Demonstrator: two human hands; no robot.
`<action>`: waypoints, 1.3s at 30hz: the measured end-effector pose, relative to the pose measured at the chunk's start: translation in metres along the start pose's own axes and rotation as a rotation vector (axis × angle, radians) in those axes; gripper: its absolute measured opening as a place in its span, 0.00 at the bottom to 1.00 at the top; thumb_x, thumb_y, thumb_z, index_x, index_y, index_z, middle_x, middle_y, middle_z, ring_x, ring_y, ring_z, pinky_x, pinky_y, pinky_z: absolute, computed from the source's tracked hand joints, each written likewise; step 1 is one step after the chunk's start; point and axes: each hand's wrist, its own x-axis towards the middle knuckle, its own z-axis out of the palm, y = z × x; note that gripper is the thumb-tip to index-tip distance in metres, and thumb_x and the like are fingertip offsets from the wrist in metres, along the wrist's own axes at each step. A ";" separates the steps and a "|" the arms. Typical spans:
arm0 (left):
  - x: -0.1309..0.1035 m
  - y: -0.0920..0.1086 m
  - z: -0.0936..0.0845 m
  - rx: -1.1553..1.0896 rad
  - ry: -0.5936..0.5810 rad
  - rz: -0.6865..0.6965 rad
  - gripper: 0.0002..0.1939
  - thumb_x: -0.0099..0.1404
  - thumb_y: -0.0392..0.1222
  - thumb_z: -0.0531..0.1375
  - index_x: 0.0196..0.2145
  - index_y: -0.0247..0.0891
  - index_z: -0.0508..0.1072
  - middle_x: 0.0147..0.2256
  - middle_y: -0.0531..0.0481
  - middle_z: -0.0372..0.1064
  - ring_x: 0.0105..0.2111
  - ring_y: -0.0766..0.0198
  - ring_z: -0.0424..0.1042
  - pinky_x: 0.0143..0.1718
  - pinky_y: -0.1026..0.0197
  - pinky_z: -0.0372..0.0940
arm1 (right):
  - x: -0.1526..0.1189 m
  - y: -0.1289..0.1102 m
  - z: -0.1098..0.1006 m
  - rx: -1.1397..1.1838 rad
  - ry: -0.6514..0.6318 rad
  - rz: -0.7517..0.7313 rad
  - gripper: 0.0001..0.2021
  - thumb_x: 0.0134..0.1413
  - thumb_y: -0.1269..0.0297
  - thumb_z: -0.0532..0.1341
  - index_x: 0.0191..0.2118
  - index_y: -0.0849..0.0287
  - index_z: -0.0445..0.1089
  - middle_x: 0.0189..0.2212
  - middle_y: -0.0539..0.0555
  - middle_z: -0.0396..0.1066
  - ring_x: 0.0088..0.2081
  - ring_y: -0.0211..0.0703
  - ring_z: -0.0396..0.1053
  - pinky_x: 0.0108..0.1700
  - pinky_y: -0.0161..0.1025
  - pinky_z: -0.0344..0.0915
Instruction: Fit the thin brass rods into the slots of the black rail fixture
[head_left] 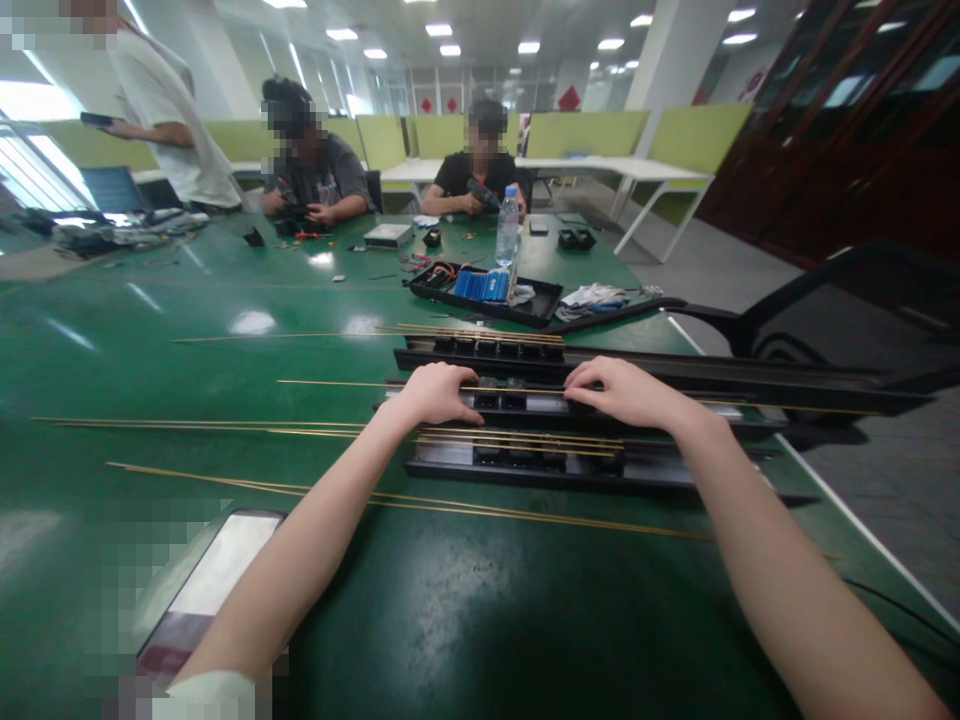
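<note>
My left hand (439,393) reaches over the middle black channel (540,415), thumb and fingers curled around its near and far sides at a small black block, mostly hidden by the hand. My right hand (611,388) is at the same channel further right, fingertips drawn together; what lies under them is hidden. Between the hands, black blocks (514,393) sit in the channel. A thin brass-coloured rod (330,382) runs along it and passes beneath both hands.
Similar channels lie behind (637,366) and in front (450,467), with blocks and rods. Loose rods (465,510) lie nearer me. A phone (217,575) lies by my left forearm. Beyond are a black tray (536,305), gloves (592,300), a bottle (508,228) and several people.
</note>
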 end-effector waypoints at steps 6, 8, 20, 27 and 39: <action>0.000 0.000 0.000 -0.001 0.001 -0.006 0.43 0.47 0.72 0.62 0.55 0.47 0.72 0.50 0.45 0.76 0.50 0.45 0.73 0.49 0.51 0.67 | -0.001 -0.002 -0.003 0.007 -0.008 -0.004 0.15 0.60 0.56 0.57 0.36 0.56 0.80 0.41 0.54 0.79 0.43 0.48 0.74 0.50 0.41 0.66; 0.000 0.000 -0.001 -0.002 -0.001 -0.005 0.43 0.47 0.72 0.62 0.55 0.47 0.72 0.50 0.44 0.76 0.50 0.45 0.73 0.49 0.51 0.67 | 0.000 -0.006 -0.003 -0.015 0.015 0.006 0.16 0.61 0.55 0.57 0.36 0.56 0.80 0.40 0.54 0.79 0.42 0.48 0.74 0.49 0.41 0.66; -0.002 0.001 -0.003 -0.005 -0.002 -0.015 0.41 0.47 0.71 0.63 0.54 0.48 0.73 0.48 0.45 0.76 0.48 0.46 0.74 0.48 0.53 0.67 | 0.023 -0.060 0.037 -0.078 0.146 0.154 0.19 0.64 0.51 0.53 0.34 0.54 0.79 0.33 0.53 0.80 0.37 0.47 0.75 0.36 0.38 0.61; -0.002 0.000 -0.003 0.001 0.010 0.001 0.41 0.47 0.71 0.63 0.54 0.47 0.73 0.48 0.45 0.77 0.47 0.46 0.74 0.47 0.52 0.67 | 0.022 -0.061 0.041 -0.109 0.176 0.165 0.21 0.65 0.49 0.52 0.34 0.53 0.79 0.34 0.53 0.80 0.37 0.48 0.75 0.36 0.39 0.61; -0.001 0.001 -0.002 0.007 0.009 0.001 0.41 0.47 0.72 0.62 0.54 0.48 0.73 0.48 0.44 0.77 0.47 0.45 0.75 0.46 0.52 0.68 | 0.022 -0.061 0.043 -0.140 0.186 0.144 0.21 0.66 0.50 0.52 0.37 0.53 0.80 0.36 0.54 0.80 0.40 0.48 0.76 0.40 0.40 0.64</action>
